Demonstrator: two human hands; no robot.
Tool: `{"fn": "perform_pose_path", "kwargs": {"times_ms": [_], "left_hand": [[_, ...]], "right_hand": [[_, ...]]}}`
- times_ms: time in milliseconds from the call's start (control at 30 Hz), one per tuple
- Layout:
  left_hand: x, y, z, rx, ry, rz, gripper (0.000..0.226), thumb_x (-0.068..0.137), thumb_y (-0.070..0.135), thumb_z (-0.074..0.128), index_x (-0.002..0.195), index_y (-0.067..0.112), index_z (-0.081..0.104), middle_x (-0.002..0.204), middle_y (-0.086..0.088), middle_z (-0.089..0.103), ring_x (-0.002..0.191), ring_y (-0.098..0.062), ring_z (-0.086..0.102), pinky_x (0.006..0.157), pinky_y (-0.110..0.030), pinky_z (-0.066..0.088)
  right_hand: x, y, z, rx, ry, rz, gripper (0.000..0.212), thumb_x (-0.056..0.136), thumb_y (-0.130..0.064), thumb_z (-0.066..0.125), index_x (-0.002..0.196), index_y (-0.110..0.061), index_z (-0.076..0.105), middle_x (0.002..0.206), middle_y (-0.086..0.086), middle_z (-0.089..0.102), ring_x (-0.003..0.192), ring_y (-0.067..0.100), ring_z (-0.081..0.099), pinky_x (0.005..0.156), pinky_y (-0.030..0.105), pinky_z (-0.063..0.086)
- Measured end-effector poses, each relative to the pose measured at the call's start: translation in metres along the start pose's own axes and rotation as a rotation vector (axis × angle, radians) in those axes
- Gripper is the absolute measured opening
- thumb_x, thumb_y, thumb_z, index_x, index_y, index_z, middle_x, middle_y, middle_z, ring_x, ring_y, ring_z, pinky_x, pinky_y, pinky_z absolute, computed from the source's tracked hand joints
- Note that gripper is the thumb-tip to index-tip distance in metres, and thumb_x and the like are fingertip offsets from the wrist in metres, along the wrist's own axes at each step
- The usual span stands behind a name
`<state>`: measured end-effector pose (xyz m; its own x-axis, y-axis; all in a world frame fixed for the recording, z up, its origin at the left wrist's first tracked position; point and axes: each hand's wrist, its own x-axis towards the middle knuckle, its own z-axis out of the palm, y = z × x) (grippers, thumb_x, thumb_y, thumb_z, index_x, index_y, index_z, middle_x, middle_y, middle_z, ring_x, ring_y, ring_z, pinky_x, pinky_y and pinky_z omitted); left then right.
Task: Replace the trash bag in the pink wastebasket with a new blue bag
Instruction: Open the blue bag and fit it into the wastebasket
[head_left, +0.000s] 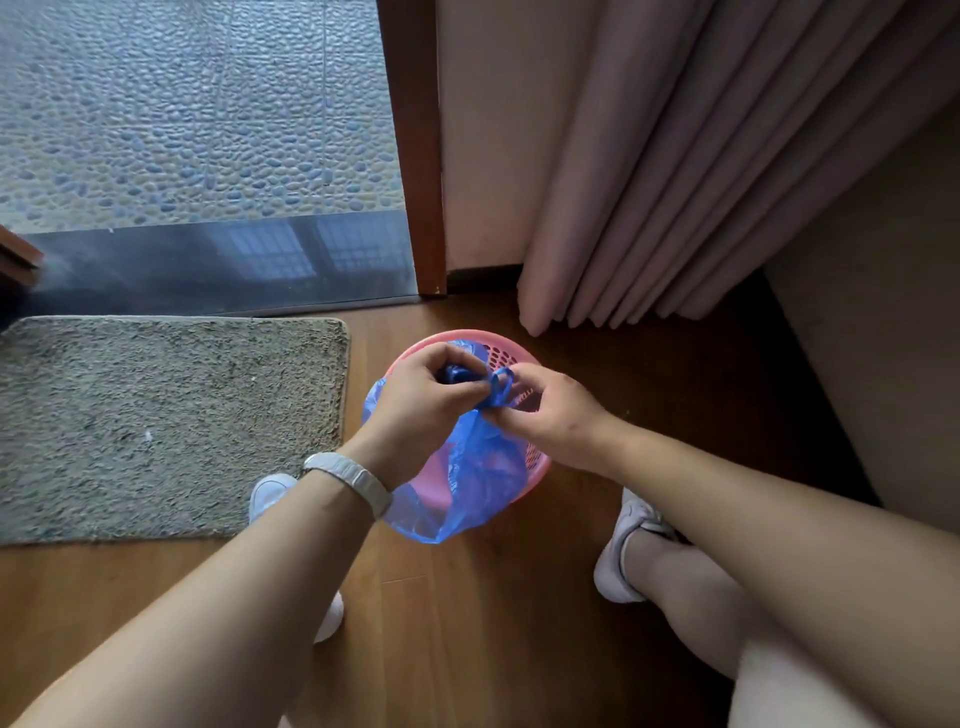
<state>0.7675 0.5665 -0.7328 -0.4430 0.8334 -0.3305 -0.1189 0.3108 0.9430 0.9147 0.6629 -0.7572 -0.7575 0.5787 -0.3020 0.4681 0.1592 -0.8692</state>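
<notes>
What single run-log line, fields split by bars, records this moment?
stage: bag top being gathered | left hand: gripping blue bag | right hand: pinching bag top | pink wastebasket: upright on wooden floor, beside mat

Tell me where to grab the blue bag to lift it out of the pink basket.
Grip the blue bag at its gathered, twisted neck, from above, where the left hand and right hand already pinch it over the pink basket; below, the film hangs loose.
</notes>
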Motion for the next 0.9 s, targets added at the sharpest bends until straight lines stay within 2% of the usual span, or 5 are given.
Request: {"fn": "perform_pose_path", "kwargs": {"times_ms": [167,400,567,733,900], "left_hand": [[0.011,-0.011,-0.030,0.399,0.182,0.102,0.020,0.077,-0.004,0.066,0.074,0.016,0.068,0.071,0.003,0.065,0.062,-0.005,0.057,0.063,-0.015,0.044],[0.023,-0.052,-0.095,0.985,0.285,0.298,0.014,0.075,-0.006,0.062,0.074,0.007,0.066,0.079,-0.010,0.063,0.074,-0.031,0.059,0.068,-0.033,0.045],[0.017,-0.062,-0.101,1.098,0.267,0.315,0.014,0.073,0.006,0.067,0.087,0.006,0.067,0.100,-0.016,0.060,0.093,-0.036,0.058,0.083,-0.037,0.046],[0.004,-0.048,-0.060,1.255,0.083,0.677,0.031,0.074,0.024,0.065,0.102,0.014,0.069,0.139,-0.016,0.052,0.130,-0.035,0.044,0.109,-0.048,0.034],[0.004,-0.055,-0.039,1.410,-0.222,0.733,0.025,0.079,0.033,0.062,0.099,0.021,0.070,0.137,-0.006,0.057,0.132,-0.027,0.048,0.112,-0.045,0.029]], "right_hand": [[0.003,0.006,0.007,-0.465,-0.103,-0.154,0.010,0.088,-0.021,0.062,0.091,-0.012,0.066,0.093,0.002,0.064,0.086,0.019,0.059,0.080,0.040,0.051],[0.006,0.058,-0.039,-0.942,-0.320,-0.025,0.018,0.092,-0.030,0.054,0.107,-0.026,0.062,0.110,-0.004,0.061,0.099,0.019,0.060,0.077,0.031,0.048],[0.008,0.069,-0.059,-0.873,-0.262,0.034,0.024,0.084,-0.030,0.060,0.107,-0.026,0.064,0.109,-0.006,0.053,0.097,0.018,0.059,0.076,0.030,0.048],[0.005,0.045,-0.043,-0.761,-0.210,-0.200,0.019,0.081,-0.031,0.061,0.096,-0.023,0.067,0.130,-0.004,0.049,0.116,0.021,0.052,0.093,0.039,0.051],[-0.014,0.020,-0.019,-0.664,-0.199,-0.474,0.008,0.078,-0.023,0.061,0.076,-0.017,0.065,0.144,0.006,0.049,0.132,0.024,0.045,0.105,0.040,0.042]]}}
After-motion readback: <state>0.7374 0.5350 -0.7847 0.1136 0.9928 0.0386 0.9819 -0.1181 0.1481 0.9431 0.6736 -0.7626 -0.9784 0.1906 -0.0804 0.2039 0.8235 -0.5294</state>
